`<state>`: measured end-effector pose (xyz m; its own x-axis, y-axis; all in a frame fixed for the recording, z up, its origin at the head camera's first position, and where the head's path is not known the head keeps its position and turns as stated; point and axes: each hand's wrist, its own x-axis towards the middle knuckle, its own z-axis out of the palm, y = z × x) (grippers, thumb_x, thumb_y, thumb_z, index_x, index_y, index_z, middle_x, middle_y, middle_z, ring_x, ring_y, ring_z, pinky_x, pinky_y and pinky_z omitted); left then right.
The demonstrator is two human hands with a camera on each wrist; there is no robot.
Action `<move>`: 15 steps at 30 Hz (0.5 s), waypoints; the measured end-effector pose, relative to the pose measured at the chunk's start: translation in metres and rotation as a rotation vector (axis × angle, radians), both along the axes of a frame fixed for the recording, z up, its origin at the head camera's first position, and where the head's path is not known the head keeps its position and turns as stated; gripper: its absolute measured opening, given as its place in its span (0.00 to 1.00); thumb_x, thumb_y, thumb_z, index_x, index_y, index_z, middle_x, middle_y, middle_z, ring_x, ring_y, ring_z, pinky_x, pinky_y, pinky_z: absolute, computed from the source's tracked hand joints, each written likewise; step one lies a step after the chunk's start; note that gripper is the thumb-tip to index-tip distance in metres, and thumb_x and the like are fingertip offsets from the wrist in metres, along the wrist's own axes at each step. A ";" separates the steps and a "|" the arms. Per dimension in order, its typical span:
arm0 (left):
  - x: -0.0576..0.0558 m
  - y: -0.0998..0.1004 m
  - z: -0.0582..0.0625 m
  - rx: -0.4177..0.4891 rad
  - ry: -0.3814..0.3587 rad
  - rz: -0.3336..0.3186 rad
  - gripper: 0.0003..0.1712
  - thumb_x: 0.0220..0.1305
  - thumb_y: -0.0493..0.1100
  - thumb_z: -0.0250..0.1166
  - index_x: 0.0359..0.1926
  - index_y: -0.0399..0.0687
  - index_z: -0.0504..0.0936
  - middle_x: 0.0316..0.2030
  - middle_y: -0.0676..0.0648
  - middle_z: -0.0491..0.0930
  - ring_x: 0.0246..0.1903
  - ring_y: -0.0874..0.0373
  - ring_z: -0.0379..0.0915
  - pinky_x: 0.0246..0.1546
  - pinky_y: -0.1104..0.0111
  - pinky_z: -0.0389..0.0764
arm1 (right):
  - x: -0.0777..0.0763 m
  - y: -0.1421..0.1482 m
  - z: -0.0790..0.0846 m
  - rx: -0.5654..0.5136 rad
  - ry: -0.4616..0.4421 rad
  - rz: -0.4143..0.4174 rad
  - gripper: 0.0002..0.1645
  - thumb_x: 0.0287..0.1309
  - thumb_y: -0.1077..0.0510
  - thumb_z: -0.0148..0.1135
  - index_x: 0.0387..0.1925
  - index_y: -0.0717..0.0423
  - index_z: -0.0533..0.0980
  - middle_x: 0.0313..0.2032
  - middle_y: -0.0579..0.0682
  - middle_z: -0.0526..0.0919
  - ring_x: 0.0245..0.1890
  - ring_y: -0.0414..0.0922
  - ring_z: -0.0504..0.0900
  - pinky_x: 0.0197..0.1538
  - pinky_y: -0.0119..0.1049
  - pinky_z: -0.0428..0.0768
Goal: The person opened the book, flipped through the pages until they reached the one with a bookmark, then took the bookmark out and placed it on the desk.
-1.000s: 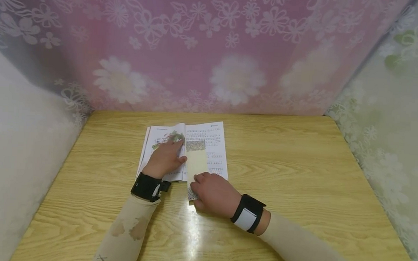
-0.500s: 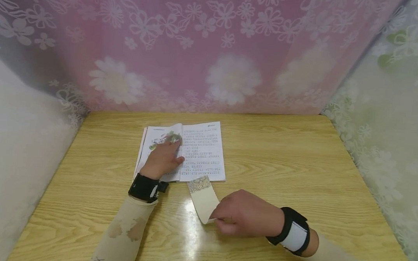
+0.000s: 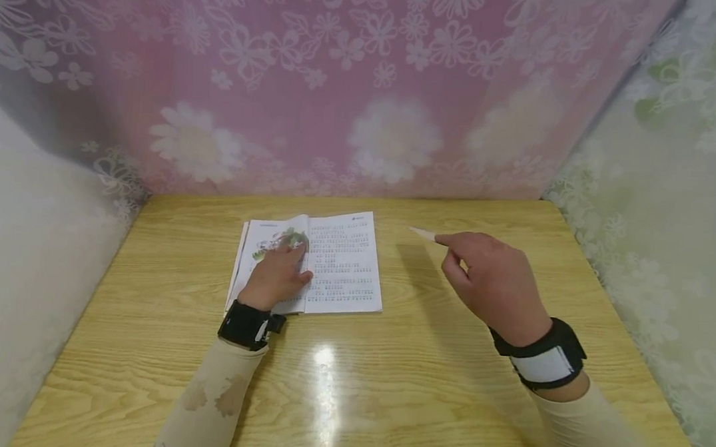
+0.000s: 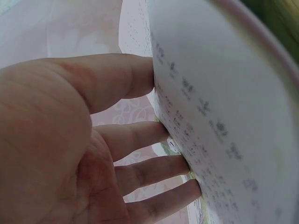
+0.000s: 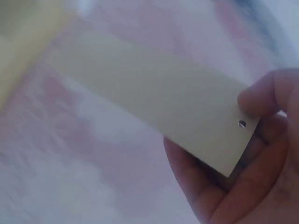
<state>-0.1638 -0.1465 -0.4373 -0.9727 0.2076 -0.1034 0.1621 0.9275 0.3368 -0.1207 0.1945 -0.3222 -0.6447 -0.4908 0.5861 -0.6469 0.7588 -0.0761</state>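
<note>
An open book (image 3: 344,269) lies on the table, with a colour picture on its left page and rows of print on its right. My left hand (image 3: 276,273) presses the left page with spread, straight fingers; in the left wrist view its fingertips (image 4: 189,182) touch the printed paper. To the right of the book, my right hand (image 3: 493,279) is raised above the table. It pinches one end of a bookmark (image 5: 154,88), a long pale card with a small hole near the held end. In the head view the bookmark (image 3: 422,233) is seen nearly edge-on.
The wooden table (image 3: 387,385) reaches back to a pink flowered curtain (image 3: 314,128). A pale flowered curtain (image 3: 664,230) hangs along the right side and a whitish one (image 3: 39,236) along the left. Each wrist wears a black band (image 3: 541,357).
My right hand has drawn the bookmark off the book's right page, then lifted it up and to the right, away from the book. The left hand stays on the left page.
</note>
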 end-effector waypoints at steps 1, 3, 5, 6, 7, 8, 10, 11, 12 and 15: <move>0.001 0.000 0.000 0.002 0.001 -0.003 0.38 0.63 0.52 0.62 0.70 0.42 0.61 0.63 0.31 0.66 0.58 0.31 0.64 0.52 0.46 0.70 | -0.004 -0.004 -0.010 0.002 -0.006 -0.006 0.18 0.56 0.62 0.50 0.43 0.55 0.83 0.36 0.50 0.86 0.22 0.42 0.79 0.17 0.36 0.70; 0.001 0.000 -0.002 0.001 0.009 -0.006 0.38 0.63 0.52 0.62 0.69 0.42 0.62 0.62 0.31 0.66 0.57 0.31 0.65 0.52 0.46 0.71 | -0.012 -0.011 -0.032 0.015 -0.051 0.007 0.17 0.56 0.62 0.54 0.45 0.57 0.82 0.39 0.53 0.86 0.33 0.46 0.84 0.25 0.39 0.78; 0.001 -0.001 -0.002 -0.004 0.003 -0.008 0.38 0.63 0.52 0.61 0.70 0.42 0.61 0.62 0.32 0.66 0.58 0.32 0.65 0.53 0.47 0.70 | -0.018 -0.018 -0.053 0.045 -0.125 0.009 0.17 0.55 0.63 0.58 0.46 0.57 0.82 0.41 0.52 0.86 0.40 0.47 0.84 0.33 0.41 0.81; 0.001 -0.001 -0.002 -0.007 -0.001 -0.005 0.38 0.64 0.52 0.61 0.70 0.42 0.61 0.62 0.32 0.66 0.58 0.32 0.65 0.53 0.47 0.71 | -0.021 -0.021 -0.064 0.062 -0.161 0.005 0.17 0.55 0.63 0.59 0.47 0.56 0.82 0.42 0.52 0.86 0.42 0.46 0.84 0.36 0.41 0.82; 0.001 -0.001 -0.002 -0.010 -0.002 -0.003 0.38 0.63 0.52 0.61 0.70 0.43 0.61 0.62 0.32 0.66 0.57 0.32 0.65 0.52 0.47 0.71 | -0.023 -0.024 -0.074 0.074 -0.196 0.002 0.16 0.55 0.63 0.61 0.47 0.55 0.82 0.42 0.51 0.86 0.42 0.46 0.84 0.38 0.41 0.82; 0.001 0.000 -0.002 -0.014 -0.001 -0.001 0.38 0.63 0.52 0.62 0.70 0.43 0.61 0.62 0.32 0.67 0.57 0.32 0.65 0.52 0.47 0.71 | -0.024 -0.027 -0.082 0.086 -0.229 -0.005 0.16 0.55 0.62 0.62 0.47 0.54 0.82 0.42 0.51 0.86 0.43 0.46 0.84 0.39 0.41 0.82; 0.001 0.001 -0.001 -0.026 -0.008 0.002 0.39 0.63 0.53 0.62 0.70 0.43 0.61 0.62 0.32 0.66 0.57 0.31 0.66 0.51 0.47 0.72 | -0.026 -0.030 -0.097 0.110 -0.278 -0.026 0.15 0.54 0.61 0.64 0.45 0.53 0.83 0.42 0.49 0.86 0.42 0.45 0.84 0.40 0.41 0.82; 0.000 0.001 -0.001 -0.030 -0.006 0.005 0.39 0.63 0.53 0.62 0.70 0.44 0.61 0.62 0.32 0.67 0.56 0.31 0.66 0.51 0.47 0.72 | -0.026 -0.032 -0.103 0.125 -0.300 -0.029 0.14 0.54 0.61 0.65 0.44 0.52 0.83 0.41 0.49 0.86 0.42 0.45 0.84 0.41 0.41 0.82; 0.000 0.002 -0.001 -0.035 -0.005 0.007 0.39 0.63 0.53 0.62 0.70 0.44 0.61 0.62 0.33 0.66 0.56 0.31 0.66 0.50 0.47 0.72 | -0.025 -0.032 -0.108 0.139 -0.318 -0.028 0.13 0.54 0.61 0.65 0.43 0.52 0.84 0.40 0.49 0.86 0.40 0.45 0.84 0.41 0.41 0.82; 0.000 0.001 0.001 -0.045 -0.006 0.009 0.39 0.63 0.54 0.61 0.71 0.44 0.60 0.64 0.33 0.65 0.57 0.30 0.65 0.51 0.46 0.72 | -0.024 -0.034 -0.118 0.171 -0.358 -0.026 0.12 0.53 0.60 0.64 0.41 0.52 0.84 0.40 0.48 0.86 0.39 0.45 0.84 0.41 0.41 0.82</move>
